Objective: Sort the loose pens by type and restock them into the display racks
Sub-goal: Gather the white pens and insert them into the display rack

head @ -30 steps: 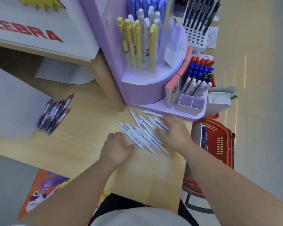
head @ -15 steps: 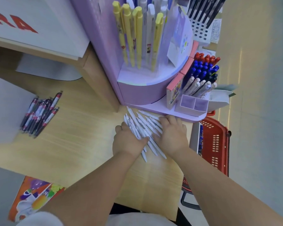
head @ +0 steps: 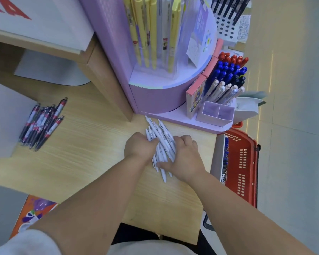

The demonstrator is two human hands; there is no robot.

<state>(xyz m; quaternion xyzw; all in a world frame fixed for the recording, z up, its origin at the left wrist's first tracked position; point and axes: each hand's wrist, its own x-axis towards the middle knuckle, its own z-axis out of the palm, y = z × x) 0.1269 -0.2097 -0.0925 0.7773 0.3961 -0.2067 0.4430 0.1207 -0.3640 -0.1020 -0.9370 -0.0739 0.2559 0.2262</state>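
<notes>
A bundle of white pens (head: 160,142) is held on the wooden counter (head: 81,153) between both hands. The left hand (head: 139,147) is pressed in from the left with its fingers curled round the pens; the right hand (head: 185,157) is closed on them from the right, its fingers bent over the top and its thumb laid across the near ends.

The pens are laid roughly parallel, their long axis running away from the person and leaning a little left at the far end. Which end carries the writing tip cannot be told.

The far ends are found just short of the base of the purple display rack (head: 155,96). The counter's right edge is just beside the right hand, with a red basket (head: 241,162) beyond it. Bare wood is seen to the left, up to a pile of dark pens (head: 42,124) well apart from the bundle.
</notes>
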